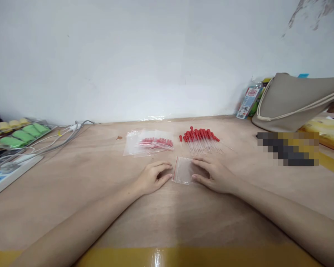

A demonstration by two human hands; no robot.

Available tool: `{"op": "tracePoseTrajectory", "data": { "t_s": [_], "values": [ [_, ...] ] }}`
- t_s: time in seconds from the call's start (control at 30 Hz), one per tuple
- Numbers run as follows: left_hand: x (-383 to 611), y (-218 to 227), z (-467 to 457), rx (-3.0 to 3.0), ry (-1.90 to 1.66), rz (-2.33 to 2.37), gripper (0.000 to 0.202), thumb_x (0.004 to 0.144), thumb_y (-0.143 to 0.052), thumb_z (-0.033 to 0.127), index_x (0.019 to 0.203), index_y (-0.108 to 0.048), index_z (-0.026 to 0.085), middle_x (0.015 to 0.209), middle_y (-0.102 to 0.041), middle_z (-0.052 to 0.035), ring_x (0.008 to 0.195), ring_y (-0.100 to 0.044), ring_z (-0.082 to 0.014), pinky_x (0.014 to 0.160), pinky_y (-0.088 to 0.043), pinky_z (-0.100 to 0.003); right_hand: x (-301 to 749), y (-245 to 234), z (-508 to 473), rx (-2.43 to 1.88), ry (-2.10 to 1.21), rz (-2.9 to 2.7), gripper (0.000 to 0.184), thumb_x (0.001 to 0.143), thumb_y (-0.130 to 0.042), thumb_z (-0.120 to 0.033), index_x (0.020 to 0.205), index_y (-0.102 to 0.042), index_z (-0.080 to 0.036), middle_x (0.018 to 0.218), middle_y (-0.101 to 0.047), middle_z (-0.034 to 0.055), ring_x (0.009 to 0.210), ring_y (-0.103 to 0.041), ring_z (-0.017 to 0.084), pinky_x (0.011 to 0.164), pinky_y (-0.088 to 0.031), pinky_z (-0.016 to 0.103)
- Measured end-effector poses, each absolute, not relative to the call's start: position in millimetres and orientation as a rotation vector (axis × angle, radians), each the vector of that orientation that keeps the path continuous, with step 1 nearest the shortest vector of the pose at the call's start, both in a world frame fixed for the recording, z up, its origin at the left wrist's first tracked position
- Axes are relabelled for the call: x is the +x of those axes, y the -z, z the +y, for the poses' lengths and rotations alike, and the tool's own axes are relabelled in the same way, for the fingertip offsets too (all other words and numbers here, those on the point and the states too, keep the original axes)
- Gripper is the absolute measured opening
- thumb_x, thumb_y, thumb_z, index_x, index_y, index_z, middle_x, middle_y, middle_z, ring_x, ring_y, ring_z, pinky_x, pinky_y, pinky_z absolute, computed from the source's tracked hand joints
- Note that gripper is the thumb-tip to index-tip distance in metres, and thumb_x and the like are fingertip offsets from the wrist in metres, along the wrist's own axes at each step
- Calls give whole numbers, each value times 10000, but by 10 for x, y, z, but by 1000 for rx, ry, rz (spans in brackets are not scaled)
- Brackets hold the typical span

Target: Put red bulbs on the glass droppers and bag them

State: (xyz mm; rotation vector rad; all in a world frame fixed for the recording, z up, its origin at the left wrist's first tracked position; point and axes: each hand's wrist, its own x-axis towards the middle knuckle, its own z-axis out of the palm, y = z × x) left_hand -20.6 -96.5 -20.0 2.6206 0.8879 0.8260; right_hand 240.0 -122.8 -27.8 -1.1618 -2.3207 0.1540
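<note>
A small clear zip bag with a red line along its left edge lies flat between my hands. My left hand rests on the table at the bag's red-lined edge, thumb and fingers curved but apart, holding nothing. From the other side, my right hand has its thumb and fingertips at the bag's right part, spread apart and apparently touching it. Beyond the hands is a pile of glass droppers with red rubber bulbs. To its left, bagged red-bulbed droppers lie on flat clear bags.
A white power strip with grey cables lies at the left, near green and yellow packed items. On the right are a leaning bottle, a grey bag and a pixelated dark object. A white wall stands behind.
</note>
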Motion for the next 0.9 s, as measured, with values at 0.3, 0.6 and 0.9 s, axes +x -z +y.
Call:
{"op": "tracePoseTrajectory", "data": {
  "t_s": [0.3, 0.6, 0.9],
  "values": [
    [-171, 120, -948, 2715, -553, 543, 358, 874, -439, 258, 1220, -516, 205, 1235, -551, -84, 1215, -436, -185, 1022, -354, -370, 2434, 338, -1212, -1054, -342, -2382, 537, 802, -528, -456, 1276, -463, -210, 1282, -484, 128, 1158, -465, 260, 945, -390, 454],
    [-138, 16, -960, 2925, -379, 530, 438, 857, -453, 360, 1284, -435, 266, 1190, -583, -80, 1234, -391, -249, 1013, -250, -464, 2540, 312, -1170, -940, -466, -2472, 761, 664, -642, -552, 1299, -433, -190, 1309, -450, 151, 1195, -421, 280, 974, -346, 464],
    [-95, 83, -1033, 2978, -460, 622, 253, 875, -437, 305, 977, -666, 272, 1346, -431, -94, 1100, -515, -247, 919, -329, -420, 2592, 281, -1174, -947, -488, -2470, 779, 655, -648, -556, 1310, -416, -205, 1333, -429, 132, 1216, -398, 276, 991, -329, 461]
  ]
}}
